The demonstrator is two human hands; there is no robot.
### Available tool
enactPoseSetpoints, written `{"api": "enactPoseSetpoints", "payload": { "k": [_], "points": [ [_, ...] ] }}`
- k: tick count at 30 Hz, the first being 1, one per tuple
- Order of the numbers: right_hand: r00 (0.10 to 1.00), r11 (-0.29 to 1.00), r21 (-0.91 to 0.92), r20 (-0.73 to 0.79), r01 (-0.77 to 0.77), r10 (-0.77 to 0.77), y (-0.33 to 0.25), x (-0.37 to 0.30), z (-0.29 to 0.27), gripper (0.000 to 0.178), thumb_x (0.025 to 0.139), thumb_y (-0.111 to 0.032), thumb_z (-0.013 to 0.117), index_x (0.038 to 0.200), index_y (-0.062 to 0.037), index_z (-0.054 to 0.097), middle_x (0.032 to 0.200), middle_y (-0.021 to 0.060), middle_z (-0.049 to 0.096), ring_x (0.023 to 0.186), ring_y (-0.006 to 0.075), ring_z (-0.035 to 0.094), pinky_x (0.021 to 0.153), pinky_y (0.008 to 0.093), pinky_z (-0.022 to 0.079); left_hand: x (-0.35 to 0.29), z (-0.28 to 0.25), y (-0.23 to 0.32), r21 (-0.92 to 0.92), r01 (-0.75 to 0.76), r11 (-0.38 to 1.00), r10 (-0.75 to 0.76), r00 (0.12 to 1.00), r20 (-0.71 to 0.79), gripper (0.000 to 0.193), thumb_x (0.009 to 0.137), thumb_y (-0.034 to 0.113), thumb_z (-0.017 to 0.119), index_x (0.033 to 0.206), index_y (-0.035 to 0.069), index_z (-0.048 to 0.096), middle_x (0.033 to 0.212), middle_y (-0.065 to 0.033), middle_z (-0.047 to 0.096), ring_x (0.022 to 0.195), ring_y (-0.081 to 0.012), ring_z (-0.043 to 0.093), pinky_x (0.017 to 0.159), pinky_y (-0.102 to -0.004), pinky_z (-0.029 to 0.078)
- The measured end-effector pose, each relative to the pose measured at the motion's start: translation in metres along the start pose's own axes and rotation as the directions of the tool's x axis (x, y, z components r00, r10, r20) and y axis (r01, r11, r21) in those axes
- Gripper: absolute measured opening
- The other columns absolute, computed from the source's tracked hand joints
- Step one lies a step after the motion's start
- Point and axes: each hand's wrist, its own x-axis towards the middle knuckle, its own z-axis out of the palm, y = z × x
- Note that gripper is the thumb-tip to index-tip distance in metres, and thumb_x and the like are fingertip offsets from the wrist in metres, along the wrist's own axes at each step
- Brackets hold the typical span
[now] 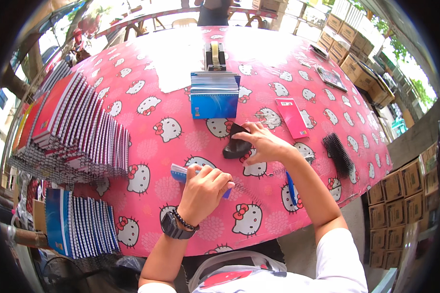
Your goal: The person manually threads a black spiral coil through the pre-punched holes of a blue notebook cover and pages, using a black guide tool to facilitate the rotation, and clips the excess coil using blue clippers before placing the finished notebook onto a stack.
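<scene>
A pink cartoon-cat tablecloth (259,63) is spread outdoors. A small blue notebook (181,172) is gripped under the curled fingers of the left hand (205,188); a black object (236,144) is clasped by the right hand (261,141). A blue notebook stack (214,95) lies beyond the fingertips.

A notebook stack (214,95) is sitting behind both hands, a tape dispenser (215,54) behind it; spiral notebooks (78,129) are lying left.
</scene>
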Motion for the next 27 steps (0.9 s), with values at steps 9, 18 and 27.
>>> {"api": "enactPoseSetpoints", "payload": {
  "k": [9, 18, 27],
  "points": [
    [0.991, 0.697, 0.715, -0.123, 0.053, 0.051, -0.003, -0.010, 0.014, 0.051, 0.072, -0.045, 0.075, 0.107, -0.0084, 0.066, 0.111, 0.0127, 0.061, 0.111, 0.0276, 0.052, 0.093, 0.0392, 0.042, -0.002, -0.009, -0.023, 0.082, 0.106, 0.991, -0.093, 0.984, -0.151, 0.024, 0.068, 0.031, 0.077, 0.080, 0.015, 0.065, 0.080, 0.0033, 0.063, 0.085, -0.0160, 0.057, 0.093, -0.0443, 0.027],
    [0.983, 0.206, 0.963, -0.155, 0.173, -0.101, -0.017, -0.026, 0.026, 0.055, 0.078, -0.049, 0.069, 0.104, 0.0000, 0.066, 0.097, 0.0088, 0.064, 0.094, 0.0173, 0.058, 0.081, 0.0304, 0.046, -0.004, -0.003, -0.025, 0.019, 0.056, 0.998, -0.051, 0.978, -0.201, 0.025, 0.062, 0.033, 0.080, 0.074, 0.015, 0.066, 0.075, 0.0049, 0.061, 0.082, -0.0142, 0.057, 0.092, -0.0437, 0.027],
    [0.988, 0.426, 0.898, -0.053, 0.111, -0.144, -0.019, -0.019, 0.016, 0.065, 0.073, -0.058, 0.067, 0.100, 0.0020, 0.067, 0.109, 0.0136, 0.064, 0.110, 0.0227, 0.055, 0.095, 0.0365, 0.041, -0.004, 0.000, -0.030, 0.021, 0.083, 0.996, -0.076, 0.967, -0.242, 0.026, 0.062, 0.030, 0.082, 0.078, 0.018, 0.065, 0.076, 0.0072, 0.063, 0.080, -0.0128, 0.058, 0.095, -0.0429, 0.026]
  ]
}}
